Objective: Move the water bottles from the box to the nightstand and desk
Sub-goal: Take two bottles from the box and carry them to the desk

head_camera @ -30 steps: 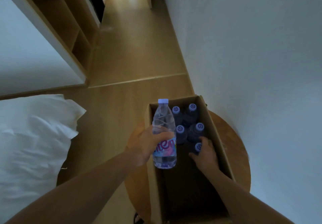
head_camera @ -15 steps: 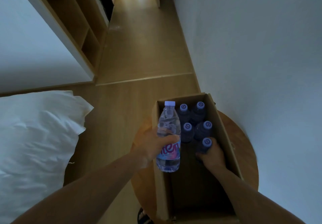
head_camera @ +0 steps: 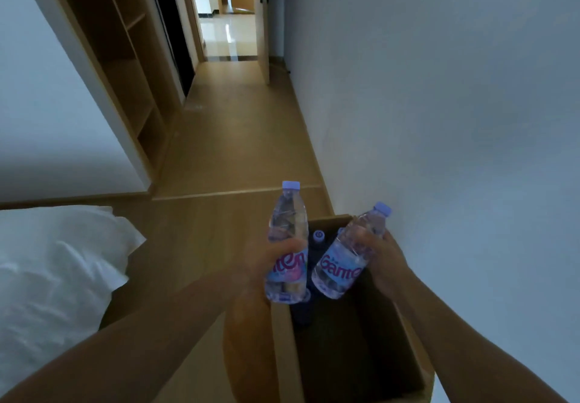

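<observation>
In the head view, two clear water bottles are held above the open cardboard box (head_camera: 287, 349), one in each hand. The left bottle (head_camera: 287, 224) is gripped by the left hand (head_camera: 266, 264), the fingers being curled round its labelled middle. It is kept nearly upright, with its pale cap at the top, and its base hangs over the box's left wall.

The right bottle (head_camera: 340, 264) is gripped by the right hand (head_camera: 383, 261) round its upper half, thumb and fingers closed on it. It is tilted, with the cap leaning toward the white wall (head_camera: 455, 120) on the right. Its base is carried just beside the base of the left bottle (whether the two touch cannot be told).

The box is stood on a round wooden table (head_camera: 248, 349), of which only the left edge and a sliver at the lower right are seen. Inside the box, at its far end, the cap of another bottle (head_camera: 319, 235) is seen between the two held ones; a second cap is partly hidden behind the right bottle. The near part of the box is too dark for its contents to be made out.

A white pillow (head_camera: 53, 271) is seen to the left, well apart from the table. A wooden floor (head_camera: 238, 139) is seen running ahead past open shelves (head_camera: 131, 67) to a lit doorway (head_camera: 229, 26).
</observation>
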The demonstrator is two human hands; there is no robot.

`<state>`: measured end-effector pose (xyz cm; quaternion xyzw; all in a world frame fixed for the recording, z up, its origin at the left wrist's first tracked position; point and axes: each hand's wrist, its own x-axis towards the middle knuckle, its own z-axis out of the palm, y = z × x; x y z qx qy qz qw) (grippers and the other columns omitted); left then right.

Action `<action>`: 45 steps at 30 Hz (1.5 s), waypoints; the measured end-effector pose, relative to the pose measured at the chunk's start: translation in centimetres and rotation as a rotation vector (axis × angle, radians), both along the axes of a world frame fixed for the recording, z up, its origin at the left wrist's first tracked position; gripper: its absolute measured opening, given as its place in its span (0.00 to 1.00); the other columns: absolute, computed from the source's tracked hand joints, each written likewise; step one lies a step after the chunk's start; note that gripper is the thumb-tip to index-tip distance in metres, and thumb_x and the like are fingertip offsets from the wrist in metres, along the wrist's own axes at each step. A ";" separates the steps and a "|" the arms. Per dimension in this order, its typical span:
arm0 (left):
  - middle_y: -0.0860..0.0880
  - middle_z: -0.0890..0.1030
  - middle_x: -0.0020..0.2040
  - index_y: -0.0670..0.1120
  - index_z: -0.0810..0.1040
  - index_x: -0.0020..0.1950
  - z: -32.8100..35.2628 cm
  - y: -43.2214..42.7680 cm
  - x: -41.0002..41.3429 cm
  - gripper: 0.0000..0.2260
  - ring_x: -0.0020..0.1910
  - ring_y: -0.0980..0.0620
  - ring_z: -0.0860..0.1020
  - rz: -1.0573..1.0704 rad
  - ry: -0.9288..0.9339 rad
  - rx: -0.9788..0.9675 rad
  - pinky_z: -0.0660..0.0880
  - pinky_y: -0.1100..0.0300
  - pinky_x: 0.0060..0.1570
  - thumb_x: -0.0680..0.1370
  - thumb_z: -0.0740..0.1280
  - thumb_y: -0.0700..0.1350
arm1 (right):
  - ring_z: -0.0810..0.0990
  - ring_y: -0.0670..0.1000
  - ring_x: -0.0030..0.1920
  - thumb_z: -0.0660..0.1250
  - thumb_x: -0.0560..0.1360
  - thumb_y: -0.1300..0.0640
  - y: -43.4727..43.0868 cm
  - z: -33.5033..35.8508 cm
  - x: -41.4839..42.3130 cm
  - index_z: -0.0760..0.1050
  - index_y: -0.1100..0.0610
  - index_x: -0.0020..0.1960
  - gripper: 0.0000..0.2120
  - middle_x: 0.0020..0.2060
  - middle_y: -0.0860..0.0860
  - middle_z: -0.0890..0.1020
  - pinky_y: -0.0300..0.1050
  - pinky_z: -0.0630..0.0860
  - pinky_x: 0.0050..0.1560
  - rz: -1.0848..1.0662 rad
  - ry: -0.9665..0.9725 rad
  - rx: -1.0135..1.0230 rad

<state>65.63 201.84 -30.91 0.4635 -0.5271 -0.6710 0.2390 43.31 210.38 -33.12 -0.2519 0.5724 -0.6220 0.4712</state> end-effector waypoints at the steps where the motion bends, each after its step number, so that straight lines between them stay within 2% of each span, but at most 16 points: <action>1: 0.35 0.85 0.52 0.40 0.84 0.52 0.7 -0.2 0.4 0.22 0.52 0.36 0.84 -0.002 0.003 0.004 0.79 0.39 0.59 0.62 0.82 0.48 | 0.82 0.55 0.42 0.75 0.69 0.57 -0.4 1.5 0.6 0.78 0.57 0.45 0.08 0.39 0.54 0.82 0.49 0.78 0.45 0.016 -0.011 -0.044; 5: 0.34 0.85 0.50 0.38 0.84 0.48 3.7 -0.1 2.8 0.12 0.44 0.40 0.84 0.055 0.013 -0.051 0.81 0.45 0.53 0.71 0.78 0.43 | 0.81 0.55 0.38 0.78 0.65 0.51 -2.1 6.6 3.9 0.76 0.56 0.41 0.14 0.37 0.55 0.80 0.52 0.78 0.46 0.108 0.019 -0.113; 9: 0.35 0.85 0.48 0.34 0.83 0.53 5.6 -0.6 6.3 0.28 0.50 0.36 0.85 0.076 0.027 -0.095 0.81 0.43 0.55 0.60 0.79 0.51 | 0.81 0.58 0.37 0.75 0.70 0.56 -3.8 9.8 7.9 0.77 0.55 0.39 0.07 0.35 0.55 0.81 0.53 0.79 0.43 0.213 0.122 -0.093; 13: 0.37 0.86 0.45 0.38 0.85 0.47 6.4 -1.0 10.7 0.21 0.49 0.36 0.85 0.120 0.011 -0.099 0.81 0.41 0.56 0.61 0.81 0.49 | 0.83 0.56 0.39 0.75 0.71 0.61 -5.4 11.3 12.6 0.77 0.55 0.43 0.07 0.37 0.55 0.83 0.48 0.80 0.40 0.232 0.141 -0.044; 15: 0.34 0.86 0.47 0.34 0.84 0.49 6.6 -0.7 12.8 0.25 0.49 0.35 0.85 0.170 0.014 -0.102 0.80 0.40 0.57 0.60 0.81 0.49 | 0.83 0.55 0.36 0.75 0.71 0.62 -5.9 11.7 14.8 0.77 0.56 0.41 0.07 0.37 0.56 0.82 0.44 0.80 0.36 0.233 0.135 -0.027; 18: 0.35 0.86 0.47 0.37 0.84 0.49 6.7 0.4 15.8 0.28 0.48 0.36 0.85 0.275 0.025 -0.125 0.81 0.42 0.55 0.55 0.79 0.52 | 0.84 0.52 0.33 0.77 0.69 0.59 -6.5 11.8 17.7 0.79 0.55 0.41 0.07 0.37 0.55 0.84 0.43 0.79 0.34 0.273 0.146 0.005; 20: 0.37 0.86 0.45 0.38 0.83 0.49 6.7 1.4 17.6 0.24 0.45 0.39 0.85 0.344 0.015 -0.138 0.81 0.44 0.53 0.60 0.81 0.50 | 0.84 0.52 0.33 0.78 0.69 0.56 -6.8 12.0 19.5 0.80 0.55 0.41 0.07 0.35 0.53 0.85 0.45 0.78 0.37 0.351 0.173 0.013; 23: 0.45 0.86 0.38 0.43 0.83 0.46 6.8 3.7 20.1 0.10 0.38 0.47 0.85 0.501 -0.010 -0.157 0.82 0.51 0.48 0.71 0.79 0.46 | 0.83 0.49 0.32 0.76 0.71 0.56 -7.0 12.3 22.0 0.78 0.56 0.42 0.07 0.32 0.49 0.84 0.43 0.78 0.36 0.481 0.171 0.009; 25: 0.44 0.87 0.40 0.45 0.82 0.47 6.7 5.8 21.8 0.15 0.41 0.44 0.86 0.609 -0.028 -0.143 0.83 0.49 0.50 0.68 0.80 0.52 | 0.84 0.49 0.32 0.77 0.70 0.55 -6.9 12.4 23.8 0.78 0.56 0.45 0.10 0.36 0.52 0.85 0.39 0.77 0.30 0.577 0.174 0.007; 27: 0.39 0.87 0.45 0.44 0.82 0.50 6.3 8.2 23.5 0.27 0.47 0.38 0.86 0.721 -0.020 -0.114 0.82 0.45 0.54 0.58 0.80 0.58 | 0.84 0.51 0.34 0.78 0.69 0.54 -6.7 12.0 25.8 0.78 0.55 0.47 0.12 0.39 0.54 0.84 0.41 0.78 0.33 0.679 0.170 -0.009; 28: 0.38 0.87 0.47 0.43 0.82 0.52 6.2 9.5 24.4 0.29 0.48 0.37 0.85 0.773 -0.026 -0.108 0.82 0.44 0.55 0.58 0.80 0.58 | 0.84 0.51 0.35 0.78 0.69 0.56 -6.4 11.8 27.0 0.78 0.55 0.47 0.11 0.38 0.53 0.84 0.43 0.79 0.35 0.718 0.172 -0.023; 31: 0.38 0.86 0.48 0.40 0.80 0.57 5.9 14.3 27.0 0.18 0.44 0.40 0.85 0.935 -0.057 -0.081 0.83 0.49 0.49 0.72 0.78 0.46 | 0.83 0.50 0.33 0.78 0.68 0.59 -4.9 11.3 31.1 0.78 0.55 0.45 0.10 0.35 0.50 0.83 0.43 0.78 0.36 0.837 0.161 -0.048; 34: 0.41 0.85 0.43 0.40 0.79 0.57 5.8 19.5 30.0 0.14 0.36 0.47 0.84 1.084 -0.059 -0.057 0.82 0.57 0.36 0.74 0.75 0.43 | 0.85 0.54 0.36 0.80 0.65 0.54 -2.4 10.8 36.0 0.78 0.56 0.51 0.19 0.42 0.55 0.85 0.46 0.79 0.37 0.991 0.179 -0.009; 36: 0.43 0.86 0.42 0.41 0.79 0.57 5.8 23.2 32.4 0.15 0.35 0.48 0.85 1.176 -0.074 -0.055 0.80 0.59 0.33 0.74 0.76 0.43 | 0.86 0.56 0.38 0.81 0.62 0.52 -0.3 11.0 39.6 0.78 0.57 0.52 0.22 0.43 0.56 0.86 0.50 0.81 0.39 1.083 0.197 -0.008; 38: 0.43 0.86 0.42 0.42 0.79 0.57 6.0 27.0 34.8 0.15 0.37 0.48 0.85 1.275 -0.086 -0.050 0.81 0.57 0.36 0.73 0.76 0.44 | 0.86 0.58 0.39 0.82 0.60 0.50 2.1 11.5 43.5 0.78 0.58 0.52 0.25 0.44 0.58 0.86 0.53 0.83 0.43 1.169 0.228 -0.030; 45: 0.42 0.86 0.46 0.44 0.78 0.57 5.8 42.3 43.0 0.19 0.43 0.44 0.87 1.586 -0.127 -0.055 0.84 0.49 0.47 0.72 0.78 0.50 | 0.86 0.56 0.43 0.80 0.65 0.49 13.9 13.4 57.8 0.77 0.57 0.55 0.23 0.46 0.55 0.85 0.50 0.81 0.46 1.473 0.324 -0.141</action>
